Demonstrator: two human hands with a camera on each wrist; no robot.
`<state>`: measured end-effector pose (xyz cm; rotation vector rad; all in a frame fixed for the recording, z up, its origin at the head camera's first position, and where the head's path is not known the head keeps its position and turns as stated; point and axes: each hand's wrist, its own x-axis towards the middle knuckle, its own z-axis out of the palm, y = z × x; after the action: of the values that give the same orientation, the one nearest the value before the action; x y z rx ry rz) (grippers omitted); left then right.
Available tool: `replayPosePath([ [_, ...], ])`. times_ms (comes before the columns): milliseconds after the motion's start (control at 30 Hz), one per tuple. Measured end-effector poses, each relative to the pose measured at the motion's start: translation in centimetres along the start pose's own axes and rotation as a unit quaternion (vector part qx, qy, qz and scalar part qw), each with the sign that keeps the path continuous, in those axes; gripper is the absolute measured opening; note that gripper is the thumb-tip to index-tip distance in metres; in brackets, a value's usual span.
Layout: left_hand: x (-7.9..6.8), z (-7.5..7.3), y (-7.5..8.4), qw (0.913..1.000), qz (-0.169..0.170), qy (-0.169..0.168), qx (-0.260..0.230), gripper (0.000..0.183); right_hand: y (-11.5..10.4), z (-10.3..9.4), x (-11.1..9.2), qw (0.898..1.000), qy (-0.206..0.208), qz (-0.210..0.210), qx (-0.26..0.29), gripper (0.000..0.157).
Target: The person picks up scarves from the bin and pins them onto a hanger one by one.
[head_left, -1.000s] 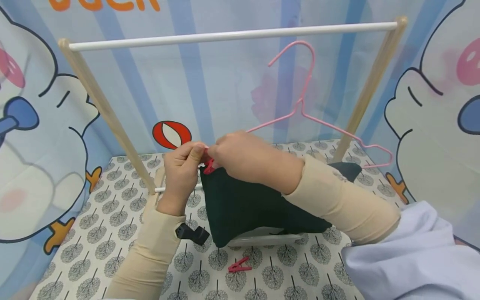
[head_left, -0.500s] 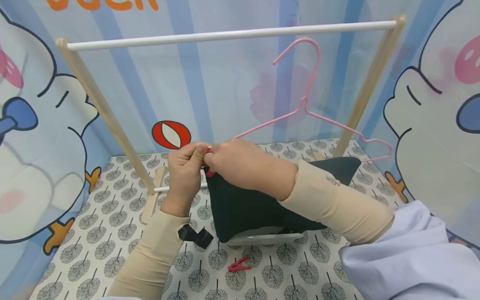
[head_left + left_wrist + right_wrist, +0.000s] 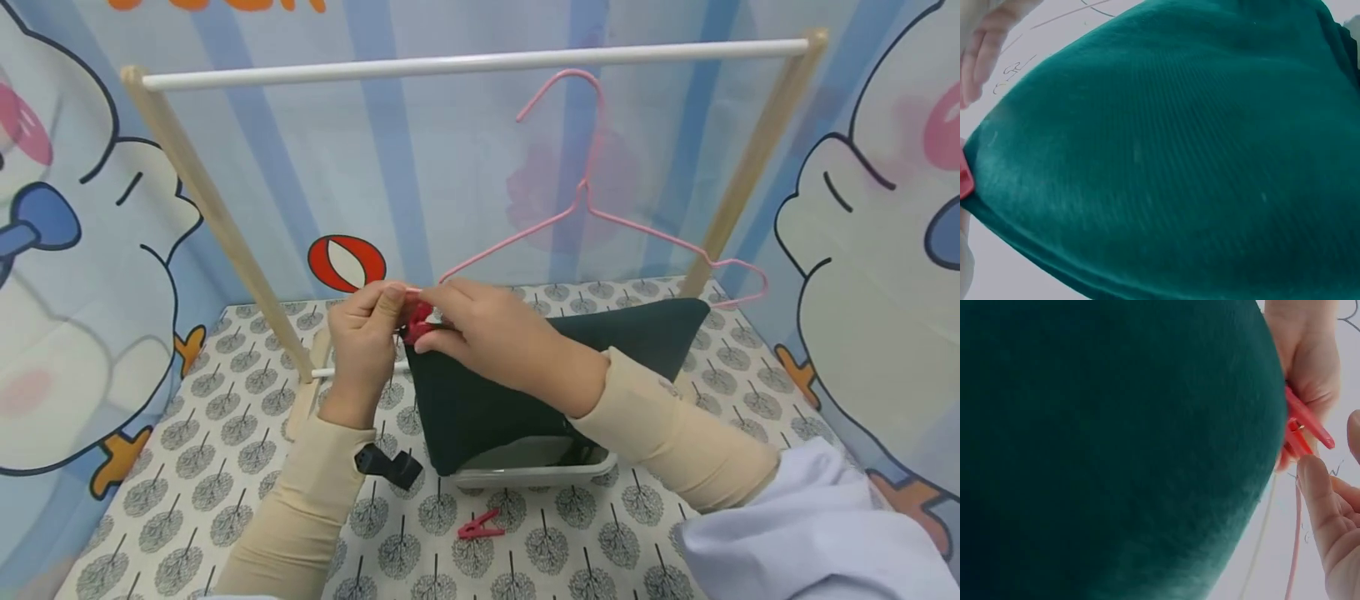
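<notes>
In the head view my left hand (image 3: 363, 333) pinches the near end of a pink clothes hanger (image 3: 583, 185) between thumb and forefinger. A red clothes peg (image 3: 417, 325) sits there, at the upper left corner of a dark green cloth (image 3: 487, 408). My right hand (image 3: 502, 333) is beside the peg, its thumb and fingers spread apart around it. In the right wrist view those right fingers (image 3: 1322, 512) lie near the peg (image 3: 1310, 419), and the thumb stands away from it. Green cloth (image 3: 1166, 150) fills most of the left wrist view and hides much of both hands.
A white basin (image 3: 536, 477) with something dark inside stands below the cloth. In front of it a second red peg (image 3: 480, 527) lies on the tree-print tablecloth (image 3: 225, 500). Behind my hands stands a rack with wooden uprights (image 3: 217, 217) and a white rod (image 3: 480, 62).
My right hand, earlier curled over the peg, has spread its thumb and fingers, so the peg shows. The hanger's hook has moved left, and more of the basin is visible under the cloth.
</notes>
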<state>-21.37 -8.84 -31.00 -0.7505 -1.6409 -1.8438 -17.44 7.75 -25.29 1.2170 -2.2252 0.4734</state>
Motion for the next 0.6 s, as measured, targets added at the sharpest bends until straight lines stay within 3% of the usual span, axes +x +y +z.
replayPosePath([
  [100, -0.1, 0.0, 0.0, 1.0000, -0.006, 0.004, 0.000, 0.029, 0.1, 0.4, -1.3, 0.999, 0.039, -0.009, 0.013, 0.043],
  [400, -0.5, 0.0, 0.3, 0.9997, -0.024, 0.000, 0.000, 0.030, 0.2, 2.2, -6.0, 0.991, 0.102, -0.001, 0.085, 0.043],
  [600, -0.1, 0.1, 0.4, 0.9994, -0.032, 0.002, -0.012, 0.028, -0.4, 4.2, -9.1, 0.981, 0.146, -0.034, 0.123, 0.043],
])
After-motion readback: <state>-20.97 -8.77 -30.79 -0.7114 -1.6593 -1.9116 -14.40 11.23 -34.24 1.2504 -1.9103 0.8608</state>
